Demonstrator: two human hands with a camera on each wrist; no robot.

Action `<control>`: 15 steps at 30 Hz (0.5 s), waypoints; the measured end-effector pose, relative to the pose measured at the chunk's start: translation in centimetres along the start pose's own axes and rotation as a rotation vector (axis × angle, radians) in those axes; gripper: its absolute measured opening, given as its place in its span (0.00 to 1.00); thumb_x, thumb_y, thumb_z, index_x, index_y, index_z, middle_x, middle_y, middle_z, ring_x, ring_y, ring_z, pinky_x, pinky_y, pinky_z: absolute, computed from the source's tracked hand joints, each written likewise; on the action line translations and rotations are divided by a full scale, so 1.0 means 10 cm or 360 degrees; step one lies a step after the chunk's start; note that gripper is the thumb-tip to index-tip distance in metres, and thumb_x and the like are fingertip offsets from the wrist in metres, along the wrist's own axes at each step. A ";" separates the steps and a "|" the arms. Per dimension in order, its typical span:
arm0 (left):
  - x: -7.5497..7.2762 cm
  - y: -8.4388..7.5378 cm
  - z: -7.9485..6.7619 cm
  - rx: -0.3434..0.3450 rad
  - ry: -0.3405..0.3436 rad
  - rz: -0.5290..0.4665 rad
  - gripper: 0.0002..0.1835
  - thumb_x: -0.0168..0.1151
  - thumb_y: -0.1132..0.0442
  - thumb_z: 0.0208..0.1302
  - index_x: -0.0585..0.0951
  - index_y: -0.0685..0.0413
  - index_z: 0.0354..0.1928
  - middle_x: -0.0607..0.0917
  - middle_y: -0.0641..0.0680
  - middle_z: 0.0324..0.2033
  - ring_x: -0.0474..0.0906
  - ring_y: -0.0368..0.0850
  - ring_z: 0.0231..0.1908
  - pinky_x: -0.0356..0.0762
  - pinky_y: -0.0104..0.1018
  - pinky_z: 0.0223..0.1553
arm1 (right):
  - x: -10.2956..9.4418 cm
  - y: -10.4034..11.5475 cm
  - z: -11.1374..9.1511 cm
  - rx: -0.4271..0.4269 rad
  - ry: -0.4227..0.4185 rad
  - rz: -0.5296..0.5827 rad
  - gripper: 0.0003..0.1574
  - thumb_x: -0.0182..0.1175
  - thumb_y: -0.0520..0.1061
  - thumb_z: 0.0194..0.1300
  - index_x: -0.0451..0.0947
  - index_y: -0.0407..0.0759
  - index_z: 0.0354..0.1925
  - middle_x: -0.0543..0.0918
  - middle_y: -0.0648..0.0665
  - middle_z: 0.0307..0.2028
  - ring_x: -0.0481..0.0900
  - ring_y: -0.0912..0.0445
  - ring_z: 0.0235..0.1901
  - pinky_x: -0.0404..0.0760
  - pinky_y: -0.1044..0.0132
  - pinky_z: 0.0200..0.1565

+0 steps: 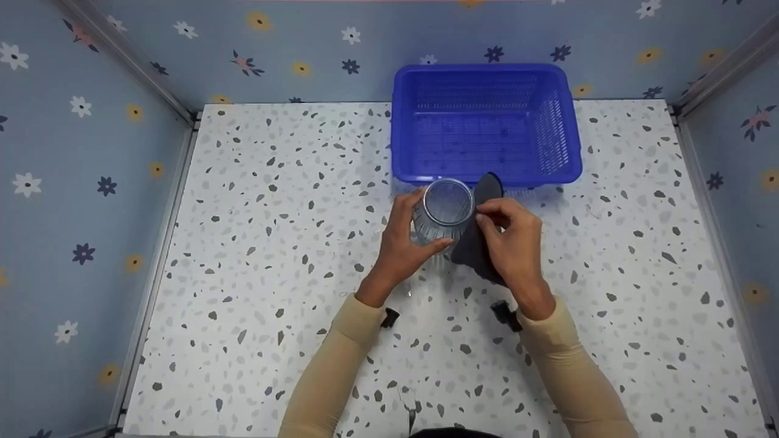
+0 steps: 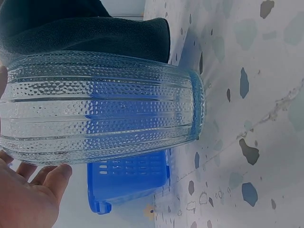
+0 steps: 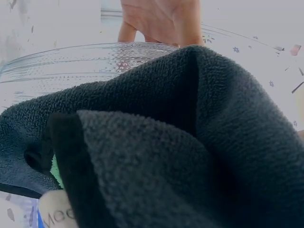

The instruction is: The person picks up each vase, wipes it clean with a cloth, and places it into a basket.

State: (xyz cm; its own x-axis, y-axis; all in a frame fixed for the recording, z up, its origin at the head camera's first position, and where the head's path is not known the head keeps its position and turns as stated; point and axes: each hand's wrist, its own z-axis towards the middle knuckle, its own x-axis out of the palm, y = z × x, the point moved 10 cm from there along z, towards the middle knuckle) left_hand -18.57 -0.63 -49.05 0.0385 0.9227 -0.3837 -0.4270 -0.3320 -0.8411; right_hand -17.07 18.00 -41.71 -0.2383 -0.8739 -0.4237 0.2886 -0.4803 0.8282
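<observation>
A clear ribbed glass jar (image 1: 449,204) with a round open mouth stands upright before me. My left hand (image 1: 403,246) grips it from the left, fingers behind and thumb across the near side. In the left wrist view the jar (image 2: 104,107) shows a dimpled, ribbed wall, its base close to the table; contact there is hard to judge. A dark grey cloth (image 1: 478,246) hangs in folds against the jar's right side. My right hand (image 1: 514,240) pinches the cloth between thumb and fingers near the jar's rim. Folds of the cloth (image 3: 142,152) hide the right fingers in the right wrist view.
A blue plastic basket (image 1: 405,140) with slotted walls is at the back, just behind the jar. The speckled white table (image 1: 261,292) is bounded by flower-patterned panels (image 1: 79,201). A white lettered piece (image 3: 57,211) shows below the cloth.
</observation>
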 end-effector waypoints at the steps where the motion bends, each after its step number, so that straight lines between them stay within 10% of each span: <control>1: 0.00 0.00 0.00 0.0000 0.0001 -0.0002 0.50 0.83 0.53 0.57 0.65 0.58 0.76 0.72 0.61 0.65 0.73 0.54 0.65 0.75 0.53 0.66 | 0.00 0.00 0.00 -0.0003 -0.0001 -0.0010 0.04 0.68 0.25 0.65 0.87 0.28 0.39 0.87 0.34 0.38 0.88 0.44 0.38 0.81 0.79 0.43; 15: 0.01 0.01 0.01 0.0031 -0.0012 -0.0014 0.51 0.84 0.54 0.55 0.65 0.59 0.75 0.71 0.62 0.67 0.72 0.55 0.67 0.73 0.52 0.68 | 0.01 -0.05 -0.02 0.0008 0.0022 -0.0071 0.05 0.68 0.26 0.66 0.87 0.28 0.40 0.88 0.34 0.38 0.89 0.45 0.39 0.81 0.79 0.44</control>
State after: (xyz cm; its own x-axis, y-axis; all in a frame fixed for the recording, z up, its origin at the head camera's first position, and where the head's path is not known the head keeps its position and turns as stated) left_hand -18.66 -0.57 -49.11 0.0352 0.9270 -0.3734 -0.4443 -0.3202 -0.8367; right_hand -17.07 18.14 -42.28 -0.2382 -0.8526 -0.4651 0.2733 -0.5184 0.8103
